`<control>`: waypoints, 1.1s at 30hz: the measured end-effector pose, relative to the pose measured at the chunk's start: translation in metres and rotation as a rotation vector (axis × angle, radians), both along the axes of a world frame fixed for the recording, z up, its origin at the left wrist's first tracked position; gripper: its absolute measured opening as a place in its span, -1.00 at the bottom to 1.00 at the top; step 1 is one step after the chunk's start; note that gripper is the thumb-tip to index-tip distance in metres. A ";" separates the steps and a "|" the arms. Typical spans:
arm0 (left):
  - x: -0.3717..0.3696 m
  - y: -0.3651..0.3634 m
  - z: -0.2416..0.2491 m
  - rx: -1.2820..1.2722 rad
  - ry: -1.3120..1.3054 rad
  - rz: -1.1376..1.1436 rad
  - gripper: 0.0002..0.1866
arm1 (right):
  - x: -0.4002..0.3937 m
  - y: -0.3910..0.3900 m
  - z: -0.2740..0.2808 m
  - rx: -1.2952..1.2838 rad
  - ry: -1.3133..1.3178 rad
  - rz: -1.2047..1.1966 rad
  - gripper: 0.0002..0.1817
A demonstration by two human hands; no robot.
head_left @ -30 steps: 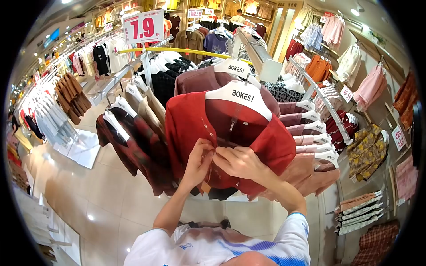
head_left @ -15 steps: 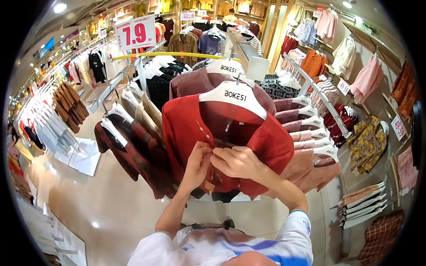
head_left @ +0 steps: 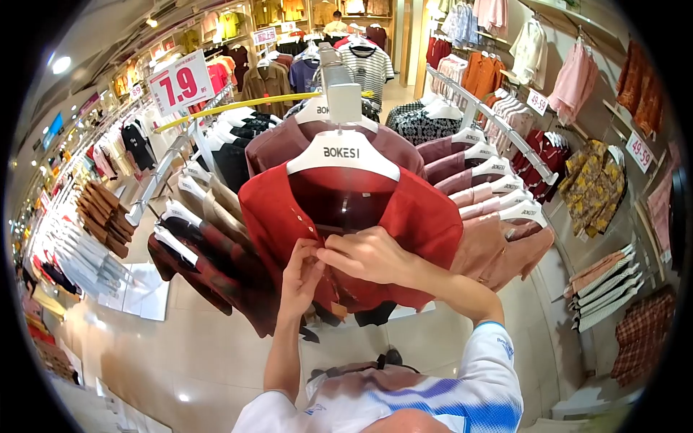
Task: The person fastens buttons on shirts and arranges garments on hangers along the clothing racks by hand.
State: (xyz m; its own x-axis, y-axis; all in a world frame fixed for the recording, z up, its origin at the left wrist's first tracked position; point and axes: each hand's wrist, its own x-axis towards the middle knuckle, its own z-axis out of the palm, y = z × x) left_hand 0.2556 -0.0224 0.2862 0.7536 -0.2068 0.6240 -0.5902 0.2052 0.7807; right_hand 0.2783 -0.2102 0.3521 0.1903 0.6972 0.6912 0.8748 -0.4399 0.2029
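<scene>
A red button-front top hangs on a white hanger marked BOKESI at the front of the rack. At its front edge, below a row of small buttons, my left hand is closed in a pinch on the fabric. My right hand meets it there, fingers bent and pressed onto the same edge. The fingertips cover the exact spot they grip. A small tan tag shows below the hands. Right behind the red top hangs a mauve garment on a similar hanger.
Dark plaid garments hang to the left, pink ones to the right. A metal rack arm points towards me above the red top. A yellow bar crosses behind, near a 7.9 price sign. Another person is far back.
My view has shifted, so the rack and top sit further left. Both hands remain on the front edge, with the right hand now turned flatter across the top.
</scene>
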 end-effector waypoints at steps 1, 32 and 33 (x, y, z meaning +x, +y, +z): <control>0.002 -0.001 -0.002 0.000 -0.032 0.009 -0.78 | 0.001 0.000 -0.001 0.002 0.004 -0.004 -0.75; 0.010 -0.017 -0.006 0.194 -0.540 0.609 -0.61 | 0.015 0.007 0.000 0.113 0.067 0.059 -0.89; 0.011 -0.018 -0.006 0.200 -0.538 0.615 -0.63 | 0.015 0.007 0.001 0.127 0.076 0.055 -0.88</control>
